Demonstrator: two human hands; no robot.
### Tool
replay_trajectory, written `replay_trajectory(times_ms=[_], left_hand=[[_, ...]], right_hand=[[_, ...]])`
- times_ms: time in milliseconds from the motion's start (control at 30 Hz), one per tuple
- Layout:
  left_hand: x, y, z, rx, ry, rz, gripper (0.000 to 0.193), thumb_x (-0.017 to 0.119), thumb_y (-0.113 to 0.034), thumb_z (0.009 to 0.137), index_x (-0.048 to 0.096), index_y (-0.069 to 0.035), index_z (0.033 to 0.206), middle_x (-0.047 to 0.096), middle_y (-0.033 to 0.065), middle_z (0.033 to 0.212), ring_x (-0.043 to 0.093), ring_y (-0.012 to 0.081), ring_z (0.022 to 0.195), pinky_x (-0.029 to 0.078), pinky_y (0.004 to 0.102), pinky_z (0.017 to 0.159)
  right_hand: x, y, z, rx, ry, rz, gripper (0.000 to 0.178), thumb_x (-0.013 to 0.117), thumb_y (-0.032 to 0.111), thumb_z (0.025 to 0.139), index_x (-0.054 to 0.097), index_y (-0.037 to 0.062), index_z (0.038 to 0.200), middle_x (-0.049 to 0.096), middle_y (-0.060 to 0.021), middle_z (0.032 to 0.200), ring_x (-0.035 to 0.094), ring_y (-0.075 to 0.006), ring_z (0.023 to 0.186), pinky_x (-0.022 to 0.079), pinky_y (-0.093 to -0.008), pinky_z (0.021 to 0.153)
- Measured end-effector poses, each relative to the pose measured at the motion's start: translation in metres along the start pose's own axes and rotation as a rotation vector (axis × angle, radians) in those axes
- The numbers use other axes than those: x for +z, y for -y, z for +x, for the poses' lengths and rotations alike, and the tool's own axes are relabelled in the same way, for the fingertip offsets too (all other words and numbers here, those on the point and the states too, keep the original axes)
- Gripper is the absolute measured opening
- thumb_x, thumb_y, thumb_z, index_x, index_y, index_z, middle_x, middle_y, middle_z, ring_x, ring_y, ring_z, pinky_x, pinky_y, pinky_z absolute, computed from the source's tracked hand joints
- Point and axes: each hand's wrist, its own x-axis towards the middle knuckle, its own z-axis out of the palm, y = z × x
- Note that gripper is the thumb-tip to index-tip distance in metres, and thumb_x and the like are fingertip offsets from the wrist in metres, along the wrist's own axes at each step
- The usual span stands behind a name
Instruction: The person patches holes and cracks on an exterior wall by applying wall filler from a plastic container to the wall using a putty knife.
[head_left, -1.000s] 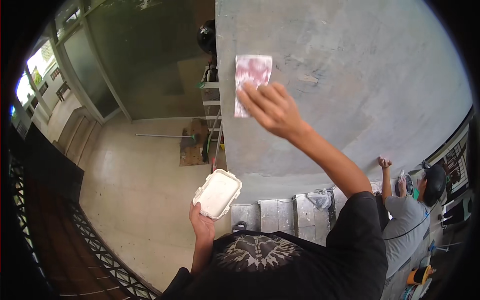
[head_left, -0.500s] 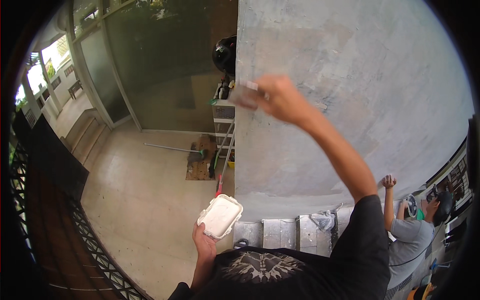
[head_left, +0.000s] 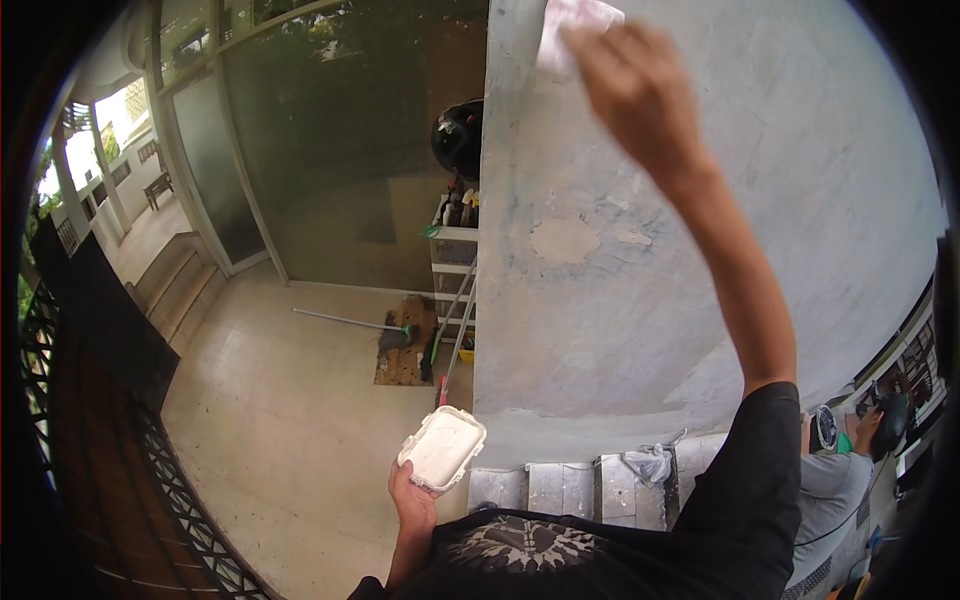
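Note:
My left hand (head_left: 411, 497) grips a white rectangular plastic tub (head_left: 443, 449) by its lower left side. Smooth off-white paste fills the tub. High up at the wall (head_left: 640, 310), my right hand (head_left: 640, 85) is closed on a flat, pinkish-white scraper (head_left: 573, 35), blurred by motion. The scraper lies against or just in front of the wall; I cannot tell which. Its upper end runs out of the view. Grey and white patches mark the wall, with a pale beige patch (head_left: 565, 240) below my right hand.
Grey steps (head_left: 560, 492) run along the wall's foot, a clear plastic bag (head_left: 650, 463) on them. A co-worker in a grey shirt (head_left: 835, 500) stands at right. A shelf (head_left: 455, 250) with a black helmet (head_left: 458, 138) above it, and a broom (head_left: 350, 319), are beyond the wall's left edge.
My right hand has swung up and to the right with the scraper, from the wall's left edge. The tub stays in my left hand. The co-worker's raised hand has left the view.

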Motion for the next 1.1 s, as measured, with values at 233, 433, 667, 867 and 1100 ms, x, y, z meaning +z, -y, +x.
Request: replay_trajectory(times_ms=[233, 433, 667, 867, 1100], left_hand=[[-0.002, 0.000, -0.002, 0.016, 0.024, -0.029, 0.050, 0.051, -0.026, 0.092, 0.044, -0.003, 0.136, 0.056, 0.0177, 0.129, 0.061, 0.0333, 0.114, 0.058, 0.0494, 0.084], [0.000, -0.008, -0.019, -0.008, 0.012, 0.007, 0.051, 0.051, -0.025, 0.091, 0.044, -0.003, 0.136, 0.055, 0.0177, 0.130, 0.061, 0.0329, 0.114, 0.058, 0.0494, 0.083], [-0.002, -0.011, -0.020, 0.056, 0.008, 0.071, 0.047, 0.053, -0.018, 0.091, 0.047, -0.001, 0.135, 0.057, 0.0142, 0.128, 0.057, 0.0277, 0.118, 0.052, 0.0438, 0.094], [0.027, -0.042, -0.010, 0.135, 0.147, 0.146, 0.053, 0.056, -0.018, 0.092, 0.041, 0.002, 0.139, 0.056, 0.0140, 0.128, 0.057, 0.0235, 0.118, 0.049, 0.0383, 0.096], [0.030, -0.050, -0.002, 0.051, 0.364, 0.258, 0.060, 0.061, -0.017, 0.089, 0.037, 0.008, 0.138, 0.056, 0.0194, 0.128, 0.059, 0.0241, 0.115, 0.047, 0.0350, 0.099]], right_hand=[[-0.033, 0.085, -0.095, 0.023, 0.325, 0.255, 0.037, 0.065, -0.003, 0.072, 0.066, -0.0077, 0.109, 0.067, -0.0176, 0.108, 0.059, -0.0224, 0.086, 0.052, -0.0338, 0.077], [-0.057, 0.045, -0.041, 0.099, 0.048, 0.344, 0.018, 0.064, -0.003, 0.077, 0.067, -0.0017, 0.094, 0.066, -0.0110, 0.080, 0.059, -0.0209, 0.072, 0.050, -0.0323, 0.067], [-0.090, 0.037, -0.042, 1.062, -0.157, 1.009, 0.019, 0.065, 0.012, 0.093, 0.066, -0.0064, 0.088, 0.051, 0.0072, 0.070, 0.039, -0.0030, 0.063, 0.032, -0.0214, 0.052], [-0.202, 0.189, -0.150, 1.507, 0.256, 1.192, 0.010, 0.068, 0.004, 0.088, 0.068, -0.0060, 0.090, 0.059, 0.0019, 0.074, 0.046, -0.0040, 0.064, 0.036, -0.0193, 0.057], [-0.258, 0.237, -0.166, 1.596, 0.362, 1.203, 0.012, 0.068, -0.001, 0.086, 0.069, -0.0080, 0.095, 0.067, -0.0108, 0.089, 0.056, -0.0114, 0.075, 0.043, -0.0234, 0.064]])
